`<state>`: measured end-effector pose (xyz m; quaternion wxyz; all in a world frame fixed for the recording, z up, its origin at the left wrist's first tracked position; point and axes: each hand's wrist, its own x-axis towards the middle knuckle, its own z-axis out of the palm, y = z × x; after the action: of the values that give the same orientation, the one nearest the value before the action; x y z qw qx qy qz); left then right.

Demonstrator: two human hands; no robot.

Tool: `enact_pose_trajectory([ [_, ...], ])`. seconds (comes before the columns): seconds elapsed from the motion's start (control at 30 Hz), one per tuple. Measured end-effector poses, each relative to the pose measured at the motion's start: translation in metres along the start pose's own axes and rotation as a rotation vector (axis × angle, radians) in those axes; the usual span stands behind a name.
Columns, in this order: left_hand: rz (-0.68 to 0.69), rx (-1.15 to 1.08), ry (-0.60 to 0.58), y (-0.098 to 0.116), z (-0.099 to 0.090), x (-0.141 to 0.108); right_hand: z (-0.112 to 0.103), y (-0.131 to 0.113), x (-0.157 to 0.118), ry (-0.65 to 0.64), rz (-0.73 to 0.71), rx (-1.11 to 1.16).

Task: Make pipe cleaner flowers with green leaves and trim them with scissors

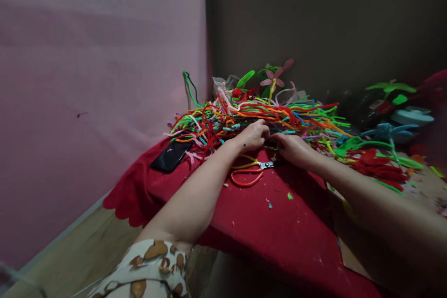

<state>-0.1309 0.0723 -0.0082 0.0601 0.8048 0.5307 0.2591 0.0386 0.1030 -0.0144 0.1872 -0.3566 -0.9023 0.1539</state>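
Note:
My left hand (254, 135) and my right hand (291, 147) are close together at the front edge of a big pile of colourful pipe cleaners (279, 112). The fingers of both are curled in; what they pinch is hidden or too small to name. Just below them, a pair of scissors (247, 182) lies on the red tablecloth (275, 228), one handle orange-red and the other yellow. Its blade tips run into the shadow beneath my right hand.
A black phone (170, 156) lies left of the pile. Pipe-cleaner flowers stand behind, including a pink one (272, 77). At right are a blue flower (387, 131), red pieces (379, 167) and cardboard (352, 237). A pink wall (98, 79) bounds the left.

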Motion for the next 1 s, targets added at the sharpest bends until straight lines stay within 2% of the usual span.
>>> enact_pose_trajectory([
  [0.17, 0.030, -0.015, -0.045, 0.005, -0.008, -0.003, -0.020, -0.001, -0.007, 0.020, 0.065, 0.069],
  [0.27, 0.057, -0.039, -0.055, 0.014, -0.014, -0.003, -0.029, -0.005, -0.016, -0.016, 0.233, 0.368],
  [0.37, 0.050, -0.084, -0.074, 0.027, -0.018, -0.003, -0.033, -0.009, -0.026, 0.023, 0.342, 0.615],
  [0.5, 0.058, -0.168, -0.131, 0.045, -0.016, -0.003, -0.036, -0.010, -0.041, 0.146, 0.265, 0.724],
  [0.6, 0.045, -0.233, -0.085, 0.060, -0.016, -0.007, -0.041, -0.012, -0.054, 0.247, 0.206, 0.750],
  [0.77, 0.088, -0.338, 0.043, 0.084, -0.016, -0.015, -0.052, -0.017, -0.080, 0.249, 0.284, 0.910],
  [1.0, 0.107, -0.382, 0.088, 0.104, -0.010, -0.022, -0.051, -0.020, -0.101, 0.322, 0.259, 1.002],
])
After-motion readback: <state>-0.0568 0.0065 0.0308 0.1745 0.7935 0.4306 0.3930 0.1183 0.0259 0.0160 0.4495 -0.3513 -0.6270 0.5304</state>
